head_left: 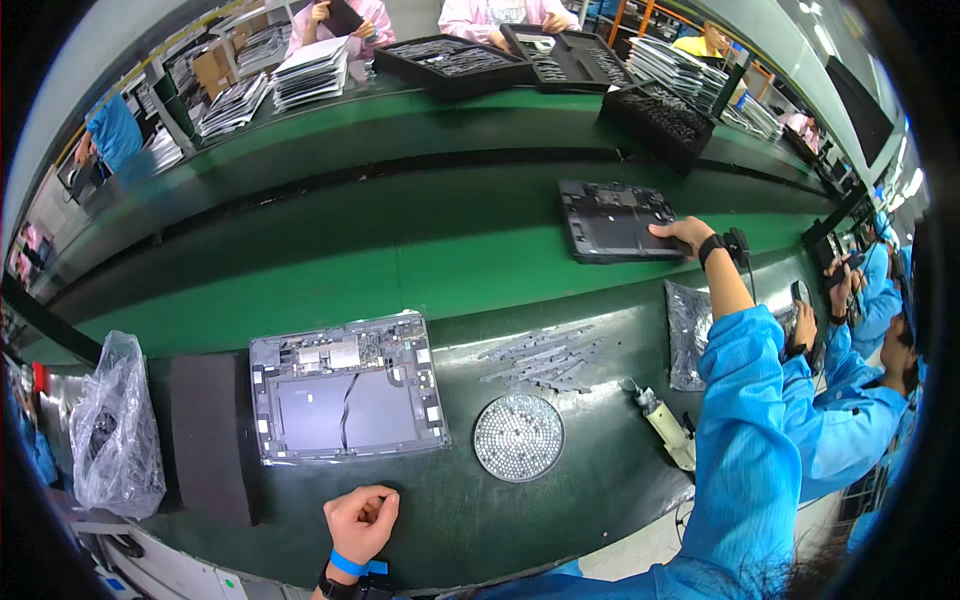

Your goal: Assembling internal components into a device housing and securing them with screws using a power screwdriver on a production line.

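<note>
The left hand (362, 522), curled with nothing visible in its grip, sits before an opened gray tablet-style chassis (320, 415) on the dark surface (600, 490). Farther out, at the green strip (400, 255), the right hand (685, 236) clasps the right edge of chassis number 2 (605, 232), likely light, stiff and best held by its rim, its exposed circuit board (616, 198) probably fragile, its casing black.

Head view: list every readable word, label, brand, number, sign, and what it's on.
None legible.
Open tablet: white stickers, too small to read.
Second tablet at the right hand: no readable marking.
Plastic bag: creases and glare, nothing readable.
Paper stack: too small and blurred.
</note>
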{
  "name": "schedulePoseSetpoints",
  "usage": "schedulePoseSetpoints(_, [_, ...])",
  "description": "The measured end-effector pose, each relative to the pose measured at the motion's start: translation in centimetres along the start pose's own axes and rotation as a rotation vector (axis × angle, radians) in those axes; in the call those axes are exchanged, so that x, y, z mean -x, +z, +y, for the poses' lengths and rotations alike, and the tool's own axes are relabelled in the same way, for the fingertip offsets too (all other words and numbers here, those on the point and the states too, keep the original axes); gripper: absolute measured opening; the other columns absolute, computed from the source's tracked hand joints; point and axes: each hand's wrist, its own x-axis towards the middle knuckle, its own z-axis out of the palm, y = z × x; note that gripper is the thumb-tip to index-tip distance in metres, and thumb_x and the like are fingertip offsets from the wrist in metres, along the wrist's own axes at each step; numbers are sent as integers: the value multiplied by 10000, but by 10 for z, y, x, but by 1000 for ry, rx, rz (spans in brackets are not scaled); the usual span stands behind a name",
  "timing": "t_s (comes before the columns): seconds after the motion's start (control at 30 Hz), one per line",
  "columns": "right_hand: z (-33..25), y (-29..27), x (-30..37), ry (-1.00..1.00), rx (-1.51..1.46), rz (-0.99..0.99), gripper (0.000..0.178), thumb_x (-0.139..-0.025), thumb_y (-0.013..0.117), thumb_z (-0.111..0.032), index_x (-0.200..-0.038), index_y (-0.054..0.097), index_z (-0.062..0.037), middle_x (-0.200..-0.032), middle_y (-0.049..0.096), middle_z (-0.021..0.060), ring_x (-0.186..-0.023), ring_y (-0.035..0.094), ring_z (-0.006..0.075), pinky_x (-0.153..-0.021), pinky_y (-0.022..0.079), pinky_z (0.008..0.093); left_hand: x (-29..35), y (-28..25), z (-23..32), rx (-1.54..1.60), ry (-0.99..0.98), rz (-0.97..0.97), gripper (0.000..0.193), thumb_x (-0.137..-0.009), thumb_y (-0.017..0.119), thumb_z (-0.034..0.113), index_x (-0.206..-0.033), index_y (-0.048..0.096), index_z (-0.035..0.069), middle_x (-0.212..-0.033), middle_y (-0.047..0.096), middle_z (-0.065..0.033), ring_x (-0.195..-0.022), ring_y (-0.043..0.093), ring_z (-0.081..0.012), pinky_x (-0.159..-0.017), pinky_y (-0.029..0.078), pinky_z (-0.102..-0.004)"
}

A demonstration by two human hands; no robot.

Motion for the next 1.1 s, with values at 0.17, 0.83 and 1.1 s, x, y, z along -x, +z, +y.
schedulePoseSetpoints(0.17, [29,6,-26,-76,-383,-205,459,-777,891,-394,-1054,703,-80,-1042,685,48,-931,628,216,-870,474,448,2,3,-3,4,58,29,57,-825,792,41,-818,736,39,-538,549,4,-459,495,-53,-450,375,-236])
schedulePoseSetpoints(0.83, [114,156,471,-64,-783,-563,455,-816,796,-57,-1233,628,11,-1070,721,58,-919,682,136,-837,541,292,155,-45,1,791,-215,-332,767,-1085,379,521,-1554,275,-77,-1059,694,-233,-842,700,-266,-753,590,-377])
schedulePoseSetpoints(1.1, [131,197,488,-414,-461,-526,619,-859,812,-173,-1364,521,34,-1123,731,130,-1027,706,184,-899,545,315,189,-39,-17,667,-389,-192,737,-993,572,-34,-1597,151,-3,-1078,704,-193,-812,711,-208,-709,619,-336])
